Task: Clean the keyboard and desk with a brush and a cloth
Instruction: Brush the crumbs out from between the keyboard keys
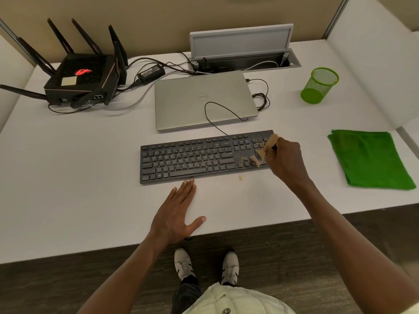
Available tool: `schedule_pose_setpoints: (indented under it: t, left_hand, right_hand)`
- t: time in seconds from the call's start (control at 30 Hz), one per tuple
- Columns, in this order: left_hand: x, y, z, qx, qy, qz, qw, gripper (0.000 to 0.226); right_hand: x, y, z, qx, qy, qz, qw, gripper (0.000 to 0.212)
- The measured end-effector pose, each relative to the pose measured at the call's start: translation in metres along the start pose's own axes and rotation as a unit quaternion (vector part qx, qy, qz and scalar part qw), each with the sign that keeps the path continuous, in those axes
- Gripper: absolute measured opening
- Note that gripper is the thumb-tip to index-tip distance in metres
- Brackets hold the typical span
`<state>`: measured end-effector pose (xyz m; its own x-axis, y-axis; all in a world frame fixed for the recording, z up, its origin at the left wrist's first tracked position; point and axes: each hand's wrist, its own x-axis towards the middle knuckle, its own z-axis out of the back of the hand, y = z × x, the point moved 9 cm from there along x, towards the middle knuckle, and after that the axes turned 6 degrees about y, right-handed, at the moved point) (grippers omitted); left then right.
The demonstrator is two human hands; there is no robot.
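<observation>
Right hand: the right hand [286,160] grips the wooden handle of the brush [265,149], fingers curled round it, over the keyboard's right end.
Brush: bristles point down-left onto the number-pad keys, beside pale crumbs [245,158].
Left hand: the left hand [177,214] lies flat on the desk [68,177], fingers straight, fingertips touching the near edge of the keyboard [192,159].
Cloth: the green cloth [369,158] lies folded at the right, well apart from both hands.
Far side: closed laptop [201,100], router [84,80], green mesh cup [319,88].
</observation>
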<state>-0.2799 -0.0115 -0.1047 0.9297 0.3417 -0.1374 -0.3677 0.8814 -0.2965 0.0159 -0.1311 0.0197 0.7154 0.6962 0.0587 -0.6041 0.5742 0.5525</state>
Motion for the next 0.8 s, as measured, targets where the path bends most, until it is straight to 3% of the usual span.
schedule_pose_setpoints:
  t: [0.17,0.43,0.7,0.8]
  left_hand:
    - [0.001,0.0,0.0,-0.005,0.001,-0.001,1.0,0.093]
    - [0.001,0.001,-0.001,-0.004,-0.004,-0.001,1.0,0.093]
    - [0.001,0.001,-0.001,0.0,-0.002,0.0,1.0,0.094]
    - [0.002,0.001,-0.002,0.004,0.0,0.002,1.0,0.094]
  right_hand:
    - [-0.007,0.0,0.007,-0.021,0.001,-0.004,1.0,0.022]
    - [0.009,0.028,0.017,0.056,-0.04,0.022,0.997,0.02]
    - [0.01,0.05,-0.024,0.003,0.065,0.12,0.991,0.019]
    - [0.009,0.052,-0.018,0.008,0.067,0.138,0.988,0.02]
